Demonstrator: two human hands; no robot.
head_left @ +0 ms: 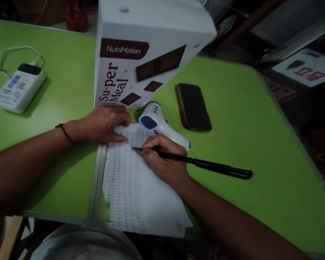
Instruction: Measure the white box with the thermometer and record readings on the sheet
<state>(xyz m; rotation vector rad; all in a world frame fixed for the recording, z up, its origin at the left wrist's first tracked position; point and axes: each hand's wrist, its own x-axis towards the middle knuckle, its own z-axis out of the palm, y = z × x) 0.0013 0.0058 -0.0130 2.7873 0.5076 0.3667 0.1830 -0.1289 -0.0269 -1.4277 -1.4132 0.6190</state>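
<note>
My right hand (168, 160) is closed around a black pen (206, 164), whose tip points at the upper part of a sheet of paper (162, 206). Rows of small handwriting cover the sheet's left side, and its lower right is blank. Other sheets lie under it, their edges showing at the left. My left hand (105, 122) rests on the top left of the paper, thumb stretched out and the other fingers bent in front of the box. A white and blue infrared thermometer (162, 124) lies at the paper's top, just beyond my right hand.
A white NutriMotion box (151, 32) stands behind the paper. To the right lies a phone (194, 107) with a dark screen. At the far left, a white power bank (18, 88) has cables attached. The green table (249, 130) has a metal seam left of the paper.
</note>
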